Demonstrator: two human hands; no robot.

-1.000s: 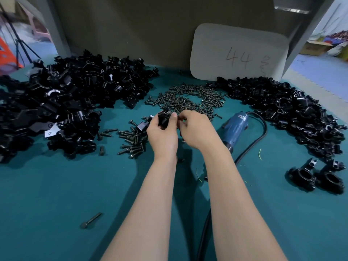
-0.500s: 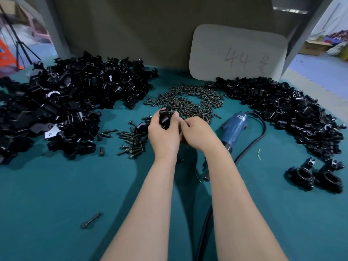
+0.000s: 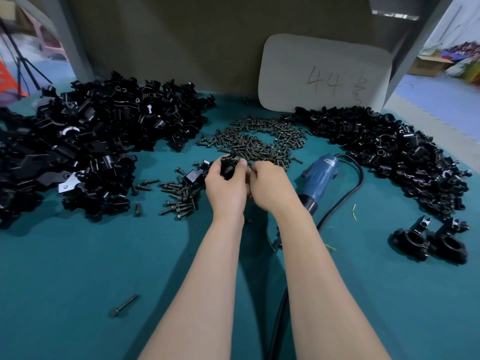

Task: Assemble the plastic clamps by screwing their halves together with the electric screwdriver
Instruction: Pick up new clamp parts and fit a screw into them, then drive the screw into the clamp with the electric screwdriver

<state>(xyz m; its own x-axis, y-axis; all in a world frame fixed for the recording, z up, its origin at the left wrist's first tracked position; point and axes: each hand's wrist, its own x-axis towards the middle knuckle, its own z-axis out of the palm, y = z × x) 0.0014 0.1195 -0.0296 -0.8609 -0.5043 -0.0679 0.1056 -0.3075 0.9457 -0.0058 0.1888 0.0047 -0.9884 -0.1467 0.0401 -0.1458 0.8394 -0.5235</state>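
Bare teal table (image 3: 78, 294) lies open nearer than the hands, black part heaps crowding both sides, while the left hand (image 3: 226, 188) grips a small black clamp (image 3: 230, 164) and the right hand (image 3: 270, 185), fingers curled, touches it.

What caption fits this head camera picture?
Left hand holds a black clamp; the screwdriver lies unused.

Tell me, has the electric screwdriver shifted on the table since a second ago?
No. The electric screwdriver lies where it did, between the screw pile and the right-hand clamp heap.
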